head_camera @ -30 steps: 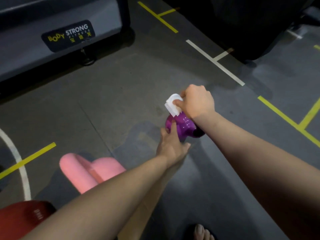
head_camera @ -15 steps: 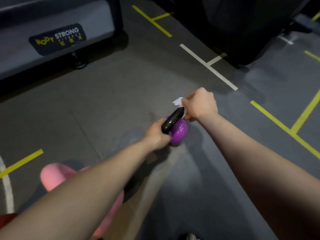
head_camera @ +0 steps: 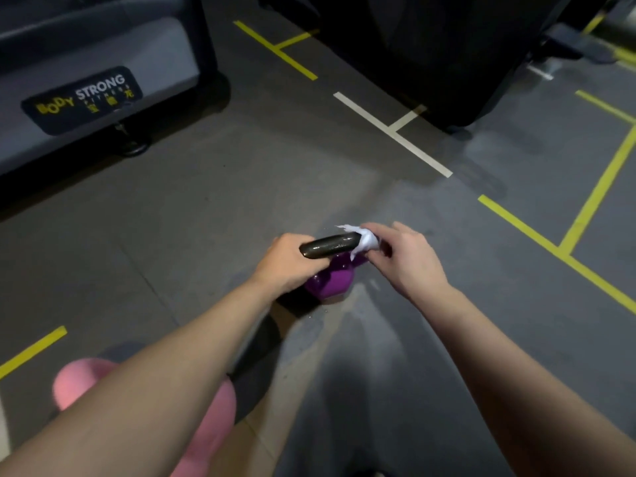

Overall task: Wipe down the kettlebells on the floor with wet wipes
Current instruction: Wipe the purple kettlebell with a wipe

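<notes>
Purple kettlebell gripped by left hand; right hand pinches wipe.

**Desk:** What can't I make out?
**Operator:** From my feed: the pink kettlebell, half under the left forearm, cut off at the bottom edge; the wet wipe, mostly buried in the right grip.

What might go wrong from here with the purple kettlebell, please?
The left hand grips the black handle of the purple kettlebell, which looks tilted; if the handle gets damp, it might slip and drop.
The wet wipe is bunched in the right hand at the handle's end, so it may miss the rest.
The pink kettlebell lies close under the left forearm and could be bumped.
</notes>
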Available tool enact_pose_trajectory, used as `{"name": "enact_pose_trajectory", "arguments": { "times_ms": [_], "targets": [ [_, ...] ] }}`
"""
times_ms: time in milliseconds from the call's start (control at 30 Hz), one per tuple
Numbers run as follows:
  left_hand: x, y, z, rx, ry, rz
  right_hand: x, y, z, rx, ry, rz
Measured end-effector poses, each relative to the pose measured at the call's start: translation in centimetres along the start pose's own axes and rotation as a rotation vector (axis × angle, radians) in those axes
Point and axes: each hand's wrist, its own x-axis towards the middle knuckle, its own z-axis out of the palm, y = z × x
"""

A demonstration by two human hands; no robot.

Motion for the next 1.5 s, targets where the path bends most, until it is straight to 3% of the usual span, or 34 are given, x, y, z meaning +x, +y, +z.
{"name": "enact_pose_trajectory", "arguments": {
  "times_ms": [100,200,400,533,667,933,1500],
  "targets": [
    [0.1,-0.5,-0.6,-0.062,0.021,-0.053,-0.4,1.6,2.1,0.046,0.11,-0.001],
    [-0.1,-0.4,-0.9,-0.096,0.008,-0.108,-1.3,2.4,4.3,0.153,0.1,0.021],
    [0.0,-0.4,-1.1,-0.115,-0.002,-0.108,-1.2,-2.2,4.4,0.455,0.154,0.155],
    [-0.2,-0.5,-1.4,-0.14,-0.022,-0.099,-1.6,-1.6,4.2,0.427,0.014,0.281],
    [0.0,-0.7,-1.5,-0.166,-0.02,-0.1,-1.7,-2.2,4.3,0.497,0.071,0.288],
    [-0.4,-0.2,-1.6,-0.163,-0.047,-0.125,-2.5,-2.9,4.0,0.474,-0.038,0.249],
    [-0.4,-0.3,-1.8,-0.141,-0.082,-0.122,-2.1,-3.4,3.2,0.395,-0.076,0.407]
  ]
}}
